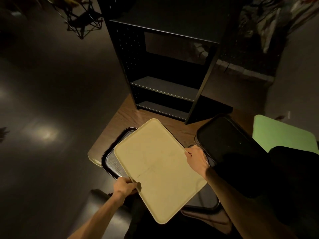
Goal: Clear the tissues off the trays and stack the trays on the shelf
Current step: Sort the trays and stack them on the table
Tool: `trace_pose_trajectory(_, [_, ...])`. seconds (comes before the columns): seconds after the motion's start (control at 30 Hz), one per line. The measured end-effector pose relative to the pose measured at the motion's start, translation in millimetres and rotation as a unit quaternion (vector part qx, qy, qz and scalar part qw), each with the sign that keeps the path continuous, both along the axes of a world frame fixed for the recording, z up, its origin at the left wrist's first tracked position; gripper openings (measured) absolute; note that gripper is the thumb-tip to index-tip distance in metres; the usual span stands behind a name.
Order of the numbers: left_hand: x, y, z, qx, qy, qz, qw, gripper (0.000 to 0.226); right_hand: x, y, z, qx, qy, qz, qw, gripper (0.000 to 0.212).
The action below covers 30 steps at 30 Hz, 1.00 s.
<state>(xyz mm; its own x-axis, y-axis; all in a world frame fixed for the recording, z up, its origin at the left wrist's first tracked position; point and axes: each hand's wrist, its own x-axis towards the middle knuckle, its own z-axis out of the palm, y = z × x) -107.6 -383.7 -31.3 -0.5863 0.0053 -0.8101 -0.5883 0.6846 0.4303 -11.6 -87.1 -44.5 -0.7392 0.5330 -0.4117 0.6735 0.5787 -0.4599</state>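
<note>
- Trays in view: 3. One beige tray [159,169], one black-rimmed tray [110,158] with a grey textured bed, one black tray [226,140] on the right.
- Beige tray is held in both hands, tilted and turned diagonally, above the black-rimmed tray and covering most of it.
- Left hand [125,186] grips the beige tray's near-left edge, thumb on top, fingers curled under.
- Right hand [196,157] grips its right edge, fingers wrapped over the rim.
- Beige tray surface is bare, only faint marks on it.
- Black tray lies just right of the right hand, its near end lost in shadow.
- A dark rim [205,207] shows under the beige tray's near corner; can't tell whether it's the black-rimmed tray's far side or another tray.
- Wooden tabletop [120,116] carries the trays.
- Black shelf unit [165,69] stands at the tabletop's far side, several boards visible, top cut off.
- Green panel [279,133] at far right, partly hidden.
- Scene is very dim; background clutter is unreadable.
</note>
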Motion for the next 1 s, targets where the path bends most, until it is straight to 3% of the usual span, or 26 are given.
trace_pose_trajectory(0.37, [-15.6, -7.3, -14.2, -0.028, 0.009, -0.092, 0.995, 0.019, -18.5, -9.1, 5.6, -0.011, -0.034, -0.055, 0.998, 0.024])
trace_pose_trajectory(0.6, [-11.8, 3.8, -19.7, 0.029, -0.054, 0.025, 0.998, 0.004, -25.8, -7.1, -14.6, -0.032, -0.047, -0.051, 0.997, 0.045])
trace_pose_trajectory(0.77, [-9.1, 9.7, -12.2, 0.061, -0.074, 0.099, 0.990, 0.013, -24.6, -14.7, -22.9, -0.028, 0.019, -0.127, 0.991, 0.028])
trace_pose_trajectory(0.87, [-6.4, 5.4, -6.3, 0.137, -0.094, 0.215, 0.962, 0.004, -19.8, -22.8, -21.4, 0.005, 0.108, -0.194, 0.975, 0.030])
trace_pose_trajectory(1.0, [-4.9, -4.8, 2.6, 0.226, -0.120, 0.289, 0.922, 0.015, -16.7, -23.5, -19.6, -0.069, 0.068, -0.180, 0.979, 0.019])
